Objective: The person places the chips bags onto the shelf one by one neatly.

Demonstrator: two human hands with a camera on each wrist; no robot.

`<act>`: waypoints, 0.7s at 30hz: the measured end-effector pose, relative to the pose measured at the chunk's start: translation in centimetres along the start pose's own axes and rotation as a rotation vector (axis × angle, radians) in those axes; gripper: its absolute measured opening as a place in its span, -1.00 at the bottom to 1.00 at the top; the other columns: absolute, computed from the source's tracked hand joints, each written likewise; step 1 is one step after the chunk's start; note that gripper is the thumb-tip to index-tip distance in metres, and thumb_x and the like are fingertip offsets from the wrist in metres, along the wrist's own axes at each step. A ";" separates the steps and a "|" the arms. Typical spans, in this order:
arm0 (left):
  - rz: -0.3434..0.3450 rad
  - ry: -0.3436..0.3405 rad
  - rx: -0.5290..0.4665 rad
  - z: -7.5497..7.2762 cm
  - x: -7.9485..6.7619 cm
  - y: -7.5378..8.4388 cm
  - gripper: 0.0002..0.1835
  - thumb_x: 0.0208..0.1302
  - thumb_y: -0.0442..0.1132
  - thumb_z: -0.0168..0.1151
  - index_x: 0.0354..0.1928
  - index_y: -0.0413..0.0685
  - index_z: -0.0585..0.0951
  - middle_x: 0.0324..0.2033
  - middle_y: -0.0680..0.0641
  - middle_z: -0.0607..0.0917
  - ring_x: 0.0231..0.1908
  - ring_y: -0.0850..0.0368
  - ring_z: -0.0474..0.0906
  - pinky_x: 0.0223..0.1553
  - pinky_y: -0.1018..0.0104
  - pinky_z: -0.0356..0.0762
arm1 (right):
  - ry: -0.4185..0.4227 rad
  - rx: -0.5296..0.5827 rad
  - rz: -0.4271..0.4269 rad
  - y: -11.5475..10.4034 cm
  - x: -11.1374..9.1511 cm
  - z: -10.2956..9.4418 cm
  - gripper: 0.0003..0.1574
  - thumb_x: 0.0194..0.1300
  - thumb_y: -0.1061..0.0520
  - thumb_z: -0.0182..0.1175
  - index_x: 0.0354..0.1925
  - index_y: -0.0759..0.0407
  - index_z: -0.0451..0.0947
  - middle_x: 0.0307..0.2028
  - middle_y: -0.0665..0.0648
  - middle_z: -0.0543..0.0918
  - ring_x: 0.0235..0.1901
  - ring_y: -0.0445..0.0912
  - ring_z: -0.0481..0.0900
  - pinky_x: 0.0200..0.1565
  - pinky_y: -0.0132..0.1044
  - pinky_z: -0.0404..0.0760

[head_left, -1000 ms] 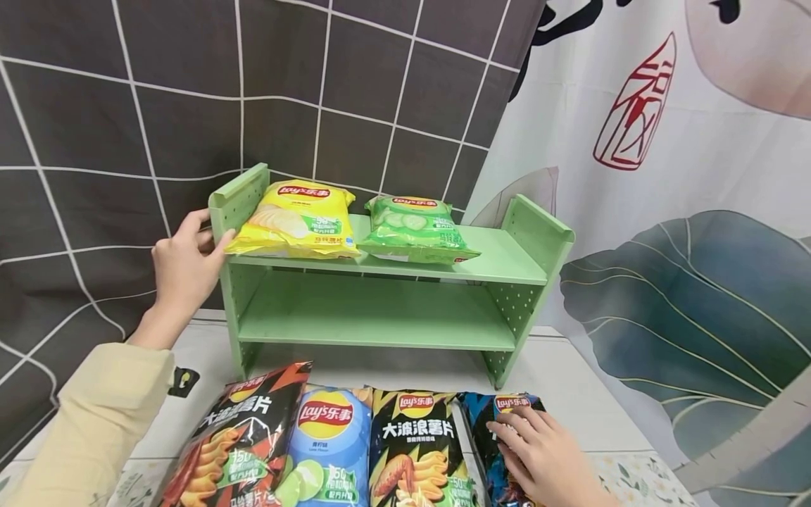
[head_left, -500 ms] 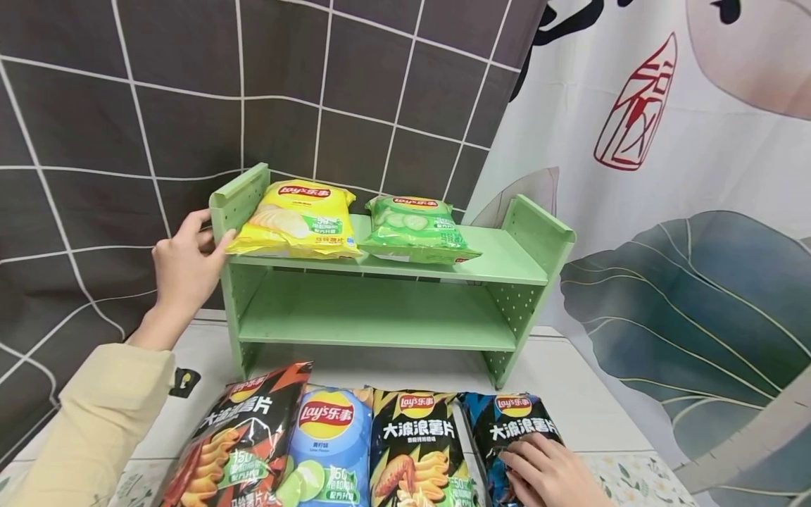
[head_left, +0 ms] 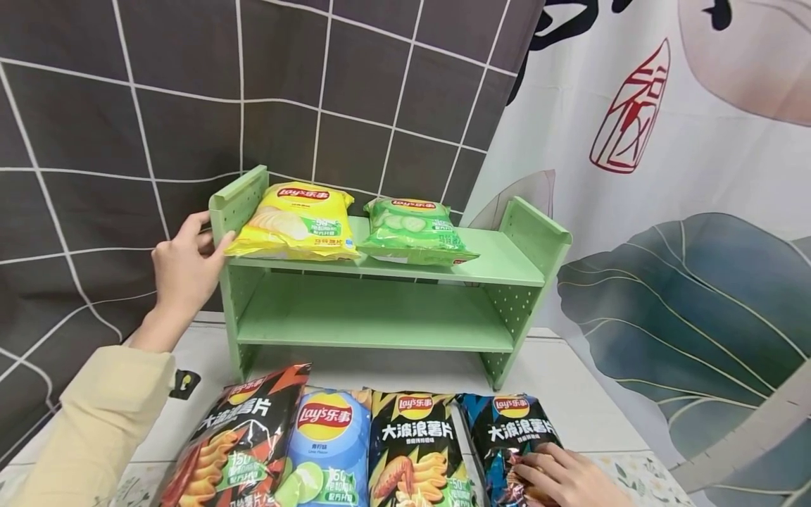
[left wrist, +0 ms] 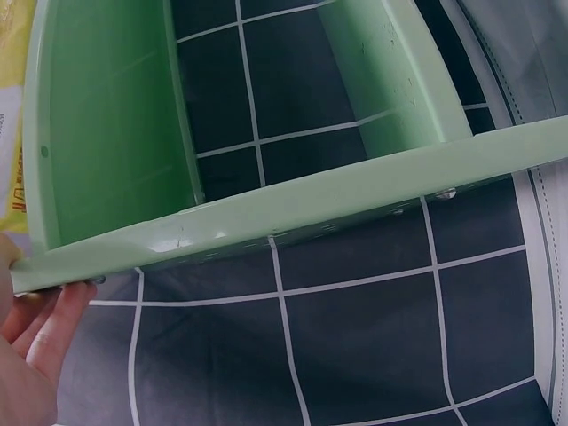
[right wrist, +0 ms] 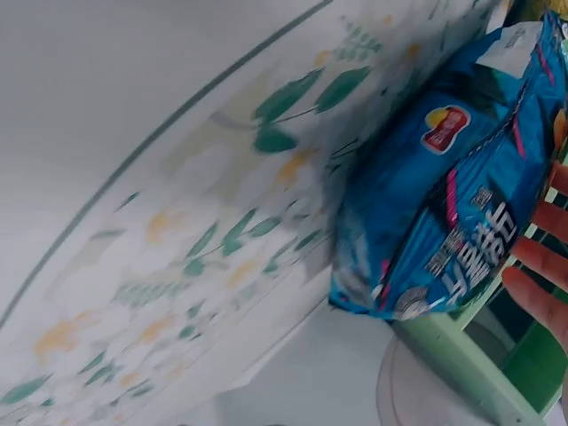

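A green two-tier shelf (head_left: pixel 393 338) stands at the back. My left hand (head_left: pixel 184 271) grips the front edge of its left side panel (left wrist: pixel 293 204), thumb on the near side and fingers behind. Close to that thumb lies a yellow Lay's chip bag (head_left: pixel 298 222) on the top tier, with a green chip bag (head_left: pixel 415 232) to its right. My right hand (head_left: pixel 567 475) rests its fingertips on the lower part of a black-and-blue chip bag (head_left: pixel 507 415). The right wrist view shows these fingers (right wrist: pixel 541 257) nearly straight against the bag's printed front.
Left of the blue-black bag lie a black-and-yellow chip bag (head_left: pixel 415 422), a light blue lime chip bag (head_left: pixel 326 440) and a black-and-red chip bag (head_left: pixel 243 436), side by side at the table's (head_left: pixel 589 394) front. A dark grid curtain (head_left: pixel 171 134) hangs behind the shelf.
My right hand has slid down and right over the blue-black bag, uncovering its logo and white lettering. The left hand stays on the shelf panel.
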State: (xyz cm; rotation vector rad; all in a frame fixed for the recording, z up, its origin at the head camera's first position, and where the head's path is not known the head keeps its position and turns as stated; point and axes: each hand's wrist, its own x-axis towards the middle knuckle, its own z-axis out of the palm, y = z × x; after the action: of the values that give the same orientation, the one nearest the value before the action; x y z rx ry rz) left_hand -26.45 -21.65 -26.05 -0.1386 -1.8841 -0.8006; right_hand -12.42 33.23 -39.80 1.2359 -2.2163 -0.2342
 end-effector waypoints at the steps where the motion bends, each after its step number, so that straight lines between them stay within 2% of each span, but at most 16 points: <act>1: 0.002 0.000 -0.001 0.0 0.0 0.0 -0.61 0.21 -0.33 0.29 0.05 -0.37 0.53 -0.26 -0.38 0.71 -0.29 -0.36 0.66 -0.28 -0.05 0.32 | -0.025 -0.001 0.007 0.0 -0.3 -0.2 -0.49 0.17 -0.40 0.20 -0.10 -0.13 0.63 -0.27 -0.23 0.62 -0.28 -0.31 0.48 -0.32 -0.55 0.49; 4: 0.004 0.003 -0.004 0.1 0.0 0.0 -0.61 0.21 -0.34 0.29 0.05 -0.37 0.53 -0.26 -0.38 0.71 -0.29 -0.36 0.66 -0.27 -0.05 0.32 | -0.082 -0.025 0.011 0.0 -1.0 -0.5 -0.34 0.08 -0.48 0.21 -0.02 -0.14 0.61 -0.21 -0.22 0.62 -0.23 -0.30 0.50 -0.28 -0.52 0.52; 10: 0.008 0.010 -0.004 0.1 0.0 0.0 -0.62 0.20 -0.34 0.28 0.04 -0.38 0.53 -0.28 -0.39 0.71 -0.31 -0.37 0.65 -0.28 -0.06 0.31 | -0.193 -0.100 0.029 -0.2 -2.0 -0.9 -0.23 0.12 -0.56 0.06 0.13 -0.18 0.49 -0.05 -0.22 0.64 -0.10 -0.23 0.56 -0.24 -0.31 0.61; 14: 0.007 0.015 -0.003 0.1 -0.1 0.1 -0.62 0.20 -0.34 0.28 0.04 -0.37 0.54 -0.29 -0.38 0.71 -0.30 -0.37 0.65 -0.27 -0.09 0.32 | -0.250 -0.131 0.047 -0.4 -2.5 -0.7 -0.16 0.13 -0.59 -0.03 0.22 -0.21 0.40 0.06 -0.20 0.62 -0.02 -0.20 0.56 -0.23 -0.25 0.62; 21: 0.000 0.012 -0.006 0.1 0.0 0.1 -0.62 0.21 -0.34 0.28 0.04 -0.37 0.54 -0.26 -0.39 0.70 -0.28 -0.37 0.65 -0.25 -0.09 0.34 | -0.260 -0.134 0.067 -0.7 -2.8 -0.2 -0.14 0.16 -0.58 -0.02 0.30 -0.23 0.33 0.09 -0.19 0.59 0.01 -0.20 0.54 -0.19 -0.25 0.60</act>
State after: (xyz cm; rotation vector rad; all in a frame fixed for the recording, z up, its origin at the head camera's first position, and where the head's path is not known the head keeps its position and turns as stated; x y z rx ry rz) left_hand -26.52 -21.48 -26.03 -0.1377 -1.8700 -0.8054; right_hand -10.70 35.17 -41.10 1.1089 -2.4120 -0.5339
